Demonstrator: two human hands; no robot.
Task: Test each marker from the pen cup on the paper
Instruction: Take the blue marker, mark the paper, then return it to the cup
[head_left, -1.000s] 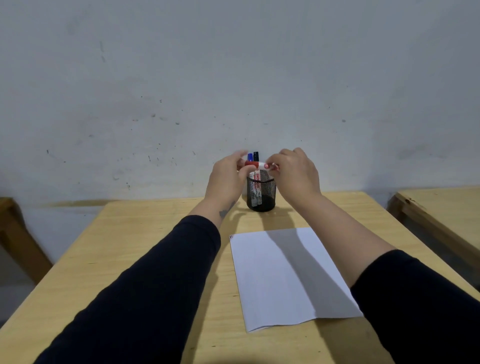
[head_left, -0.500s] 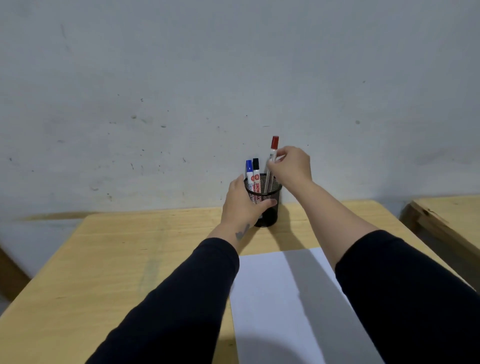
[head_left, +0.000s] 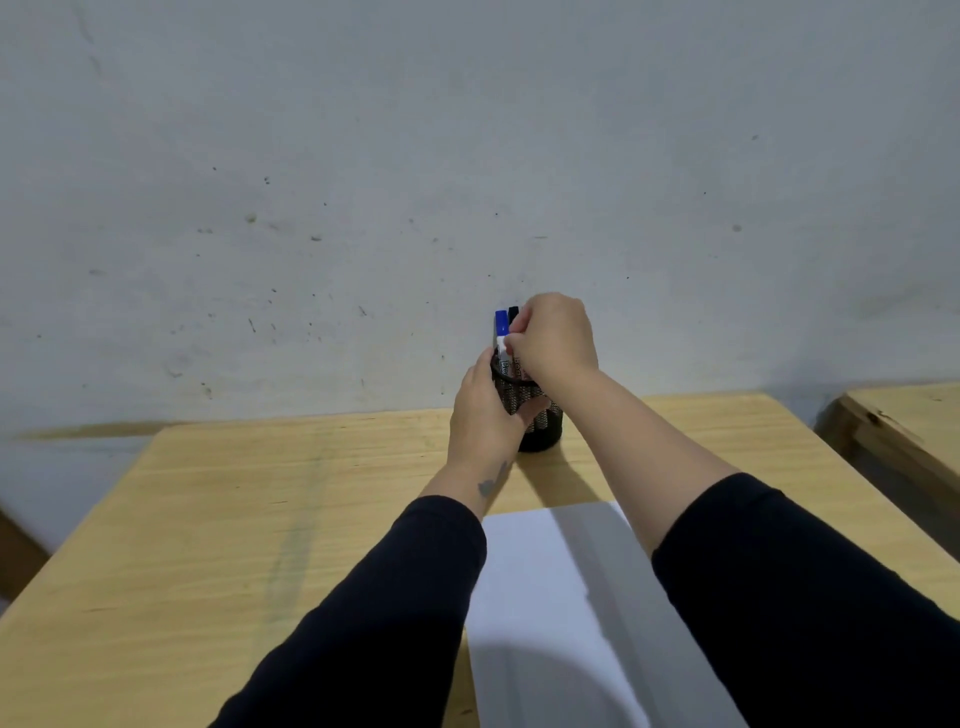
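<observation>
The left hand (head_left: 480, 410) is wrapped around the black mesh pen cup (head_left: 540, 421) at the wooden surface's (head_left: 234, 519) twelve o'clock edge; the blue-capped white marker (head_left: 501, 338) is pinched by the right hand (head_left: 558, 338). The white paper sheet (head_left: 550, 597) lies at six o'clock.

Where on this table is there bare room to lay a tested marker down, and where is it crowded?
Bare wood lies along the table left of the left hand and its sleeve, and in a narrower strip right of the paper. It is crowded at the far middle: the left hand wraps the mesh pen cup, and the right hand is at the blue-capped marker.
</observation>
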